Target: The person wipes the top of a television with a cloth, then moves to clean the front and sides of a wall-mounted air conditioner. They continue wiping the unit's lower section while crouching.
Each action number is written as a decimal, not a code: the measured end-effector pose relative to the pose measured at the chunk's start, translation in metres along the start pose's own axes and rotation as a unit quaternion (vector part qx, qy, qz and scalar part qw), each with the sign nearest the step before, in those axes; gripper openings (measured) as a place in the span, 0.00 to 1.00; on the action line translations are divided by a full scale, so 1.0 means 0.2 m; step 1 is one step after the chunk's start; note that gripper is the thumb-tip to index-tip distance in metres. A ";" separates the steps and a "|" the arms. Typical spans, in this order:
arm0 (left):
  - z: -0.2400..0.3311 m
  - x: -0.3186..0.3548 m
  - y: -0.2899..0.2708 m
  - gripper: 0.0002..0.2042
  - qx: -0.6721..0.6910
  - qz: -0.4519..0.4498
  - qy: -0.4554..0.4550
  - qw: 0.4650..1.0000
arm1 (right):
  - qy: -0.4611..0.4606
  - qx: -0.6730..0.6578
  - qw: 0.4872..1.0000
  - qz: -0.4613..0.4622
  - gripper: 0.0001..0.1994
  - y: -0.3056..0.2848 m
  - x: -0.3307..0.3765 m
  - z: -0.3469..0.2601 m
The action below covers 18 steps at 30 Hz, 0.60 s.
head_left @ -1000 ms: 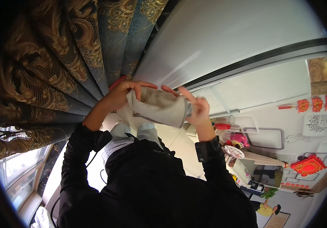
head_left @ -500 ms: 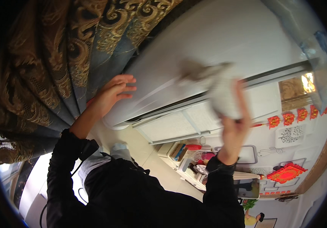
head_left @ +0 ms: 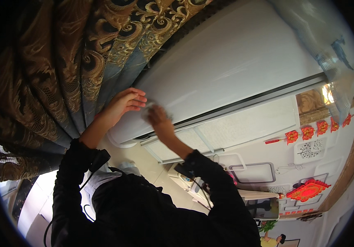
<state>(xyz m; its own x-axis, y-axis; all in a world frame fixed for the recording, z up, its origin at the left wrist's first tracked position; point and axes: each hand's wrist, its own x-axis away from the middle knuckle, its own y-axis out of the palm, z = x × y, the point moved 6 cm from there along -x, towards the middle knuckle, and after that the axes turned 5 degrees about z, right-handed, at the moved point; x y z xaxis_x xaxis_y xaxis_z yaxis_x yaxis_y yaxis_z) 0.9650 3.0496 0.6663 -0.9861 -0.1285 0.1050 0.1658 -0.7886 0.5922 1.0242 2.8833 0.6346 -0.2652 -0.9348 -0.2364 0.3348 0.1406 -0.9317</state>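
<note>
Right grip [head_left: 159,117] blurred; cloth [head_left: 146,112] seemingly half-hidden.

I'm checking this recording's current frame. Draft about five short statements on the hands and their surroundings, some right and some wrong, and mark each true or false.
1. A blurred greyish cloth shows at the right hand, over the smooth pale surface. True.
2. The left hand grips the cloth too. False: it is open, its fingers extended, with nothing visible in it.
3. The gold-patterned curtain hangs on the left side of the picture. True.
4. Both sleeves are white. False: they are black.
5. The large red wall ornament is to the left of both hands. False: it is to their right.
</note>
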 end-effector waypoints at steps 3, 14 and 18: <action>-0.02 0.04 -0.05 0.14 0.007 0.006 -0.003 1.000 | 0.022 -0.074 0.990 -0.120 0.12 0.33 0.07 -0.14; -0.10 0.04 -0.29 0.15 0.019 0.089 -0.025 0.995 | -0.025 0.165 0.906 0.389 0.31 -1.59 -0.52 0.34; -0.18 0.04 -0.36 0.16 0.026 0.110 -0.061 0.992 | -0.011 0.308 0.890 0.337 0.28 -1.50 -0.65 0.32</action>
<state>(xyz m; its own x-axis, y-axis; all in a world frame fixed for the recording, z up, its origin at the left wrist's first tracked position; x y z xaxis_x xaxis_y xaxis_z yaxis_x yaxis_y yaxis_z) 0.9450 3.0840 0.5965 -0.9183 -0.2180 0.3304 0.3805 -0.7167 0.5845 1.0162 2.9419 0.9616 0.1997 -0.7126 -0.6726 0.8443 0.4734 -0.2509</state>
